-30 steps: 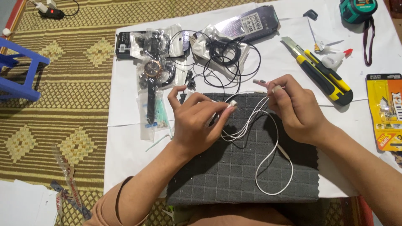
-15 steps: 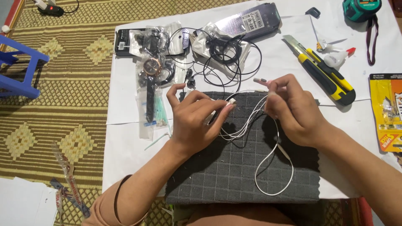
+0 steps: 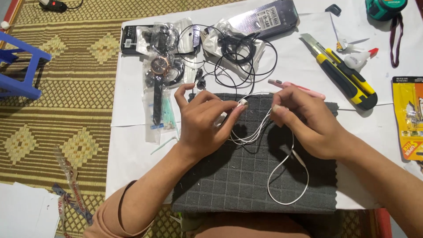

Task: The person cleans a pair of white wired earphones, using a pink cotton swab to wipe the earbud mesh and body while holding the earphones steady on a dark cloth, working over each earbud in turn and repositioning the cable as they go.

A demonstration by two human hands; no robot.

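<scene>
Woven yellow-brown floor mat (image 3: 66,110) under white paper sheets (image 3: 132,145) serving as worktop; dark grey gridded cloth pad (image 3: 246,185) lies near centre; left hand (image 3: 202,125) sits over pad's far-left part, fingers pinched shut on small white earbud (image 3: 241,104) at thumb and forefinger tip; right hand (image 3: 308,121) just right of it, fingertips closed on white earphone cable (image 3: 286,176); cable runs between both hands in a bundle, then loops down over the pad toward the near right; pink pen-like tool (image 3: 293,85) lies just beyond right hand, touching or tucked under fingers, cannot tell; far side: black tangled earphones (image 3: 238,53), bagged wristwatch (image 3: 159,66), silver packet (image 3: 269,20); far right: yellow-black utility knife (image 3: 348,79), small glue bottle (image 3: 359,58), green tape measure (image 3: 383,9); blue stool (image 3: 20,66) at left on mat.
</scene>
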